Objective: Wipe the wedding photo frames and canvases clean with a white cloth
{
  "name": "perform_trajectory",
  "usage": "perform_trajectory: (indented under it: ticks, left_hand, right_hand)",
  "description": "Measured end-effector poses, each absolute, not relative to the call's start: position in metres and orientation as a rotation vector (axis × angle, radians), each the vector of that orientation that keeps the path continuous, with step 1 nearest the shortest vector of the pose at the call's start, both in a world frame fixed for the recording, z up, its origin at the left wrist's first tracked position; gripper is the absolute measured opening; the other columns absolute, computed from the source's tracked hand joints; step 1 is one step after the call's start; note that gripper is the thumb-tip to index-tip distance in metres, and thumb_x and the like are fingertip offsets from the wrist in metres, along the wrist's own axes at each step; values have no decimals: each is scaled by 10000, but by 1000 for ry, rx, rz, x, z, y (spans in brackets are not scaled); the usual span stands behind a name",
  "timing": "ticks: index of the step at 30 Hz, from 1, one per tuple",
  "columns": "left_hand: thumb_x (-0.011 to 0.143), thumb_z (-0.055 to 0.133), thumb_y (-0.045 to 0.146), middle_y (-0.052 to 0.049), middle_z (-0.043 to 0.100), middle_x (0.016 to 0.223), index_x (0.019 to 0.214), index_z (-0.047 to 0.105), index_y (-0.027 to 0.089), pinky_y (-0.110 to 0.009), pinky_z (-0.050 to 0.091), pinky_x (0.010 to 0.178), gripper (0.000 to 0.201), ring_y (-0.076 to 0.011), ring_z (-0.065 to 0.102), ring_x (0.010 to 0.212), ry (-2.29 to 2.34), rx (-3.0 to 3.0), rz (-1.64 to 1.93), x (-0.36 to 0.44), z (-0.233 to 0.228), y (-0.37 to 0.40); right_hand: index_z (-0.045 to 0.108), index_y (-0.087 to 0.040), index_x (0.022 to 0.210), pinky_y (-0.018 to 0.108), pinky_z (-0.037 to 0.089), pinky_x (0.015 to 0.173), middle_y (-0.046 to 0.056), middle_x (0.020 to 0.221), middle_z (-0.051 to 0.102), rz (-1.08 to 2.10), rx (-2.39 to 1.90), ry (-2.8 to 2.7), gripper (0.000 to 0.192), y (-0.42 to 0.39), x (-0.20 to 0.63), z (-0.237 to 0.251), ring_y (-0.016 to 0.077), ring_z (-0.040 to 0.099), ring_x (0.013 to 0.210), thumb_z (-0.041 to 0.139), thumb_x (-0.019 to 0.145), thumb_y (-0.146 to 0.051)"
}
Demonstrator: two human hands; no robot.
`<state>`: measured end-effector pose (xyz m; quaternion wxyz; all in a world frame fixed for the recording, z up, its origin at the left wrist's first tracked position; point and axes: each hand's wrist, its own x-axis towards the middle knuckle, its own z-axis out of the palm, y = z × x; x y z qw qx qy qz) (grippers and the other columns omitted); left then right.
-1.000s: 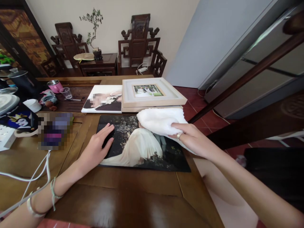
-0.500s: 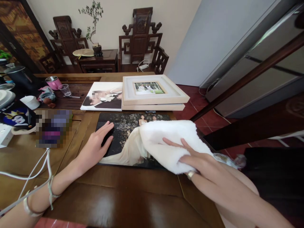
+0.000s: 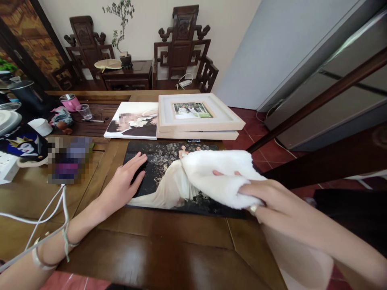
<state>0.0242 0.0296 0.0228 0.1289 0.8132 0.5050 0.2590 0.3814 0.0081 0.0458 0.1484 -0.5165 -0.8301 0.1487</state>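
A dark wedding photo panel [image 3: 169, 189] lies flat on the wooden table [image 3: 151, 245], showing a bride in a long pale gown. My left hand [image 3: 128, 179] rests on its left edge, fingers stretched out and holding nothing. Over the panel's right part, my right hand [image 3: 260, 191] grips a fluffy white cloth [image 3: 216, 165], which is folded about the fingers and lies against the photo. Most of the right fingers are hidden in the cloth; two fingertips show.
Behind the panel are stacked pale wooden picture frames [image 3: 201, 127] and a white-edged photo print [image 3: 133, 131]. At left stand a pink mug [image 3: 70, 104], a clear cup [image 3: 85, 112], a black kettle [image 3: 28, 96] and a blurred-out item [image 3: 71, 161] with white cables [image 3: 64, 201].
My right hand has shifted slightly right with the cloth, uncovering more of the panel's lower right part. The left hand stays in place on the panel; the view has tilted a little.
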Motion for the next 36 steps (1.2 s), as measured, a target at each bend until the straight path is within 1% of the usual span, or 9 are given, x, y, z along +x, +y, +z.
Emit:
perform_trajectory:
  ticks: [7, 9, 11, 14, 16, 23, 26, 31, 36]
  left_hand:
    - [986, 403, 286, -119, 526, 1443, 1382, 495, 154, -482, 366, 1143, 428, -243, 398, 1405, 1486, 2355, 738, 25, 22, 29]
    - [986, 402, 285, -116, 525, 1445, 1383, 493, 165, -490, 367, 1139, 425, -245, 394, 1408, 1488, 2352, 737, 25, 22, 28]
    - [986, 402, 283, -112, 516, 1453, 1388, 486, 179, -500, 360, 1140, 423, -247, 386, 1413, 1493, 2347, 735, 25, 22, 28]
    - [987, 404, 277, -114, 501, 1466, 1390, 482, 180, -498, 354, 1143, 422, -248, 386, 1413, 1507, 2338, 737, 26, 22, 27]
    - [988, 405, 275, -120, 496, 1469, 1392, 480, 172, -495, 355, 1143, 423, -251, 391, 1410, 1516, 2338, 740, 26, 22, 27]
    - [989, 416, 294, -128, 457, 1498, 1389, 486, 157, -493, 365, 1141, 429, -262, 427, 1388, 1551, 2359, 752, 27, 21, 28]
    - [1001, 399, 305, -127, 465, 1492, 1380, 499, 146, -486, 356, 1149, 423, -253, 403, 1404, 1532, 2359, 736, 26, 20, 28]
    - [1017, 371, 313, -112, 474, 1488, 1361, 522, 167, -491, 335, 1156, 403, -235, 358, 1429, 1504, 2351, 723, 24, 16, 28]
    - [999, 411, 292, -111, 468, 1493, 1372, 505, 178, -507, 338, 1146, 401, -236, 360, 1429, 1506, 2378, 707, 22, 13, 29]
  right_hand:
    - [443, -267, 558, 519, 510, 900, -31, 502, 487, 534, -1333, -2376, 135, 58, 355, 57, 216, 571, 529, 382, 657, -198]
    - [455, -276, 577, 529, 466, 996, -23, 558, 582, 515, -1317, -2372, 126, 62, 353, 53, 242, 644, 632, 411, 639, -175]
    - [511, -277, 620, 546, 364, 1105, 8, 816, 735, 489, -1286, -2351, 151, 61, 352, 46, 287, 698, 931, 434, 625, -146]
    - [595, -257, 702, 575, 246, 1163, 35, 1275, 669, 445, -1219, -2341, 243, 46, 350, 35, 308, 515, 1299, 429, 614, -104]
    - [624, -244, 730, 586, 240, 1163, 42, 1379, 592, 397, -1178, -2363, 290, 27, 348, 33, 307, 405, 1377, 418, 619, -74]
    - [651, -240, 738, 574, 183, 1182, 8, 1515, 414, 414, -1045, -2646, 283, -55, 353, 44, 307, 353, 1403, 463, 640, -53]
    - [686, -268, 822, 559, 250, 1167, -25, 1526, 392, 479, -956, -2675, 317, -67, 362, 47, 313, 362, 1398, 495, 653, -79]
    - [679, -277, 816, 519, 391, 1107, -21, 1440, 509, 491, -1128, -2553, 366, -31, 351, 57, 304, 449, 1334, 444, 644, -57]
    - [653, -246, 867, 580, 264, 1151, 48, 1363, 599, 468, -1129, -2517, 395, 34, 330, 53, 292, 445, 1337, 408, 642, -32]
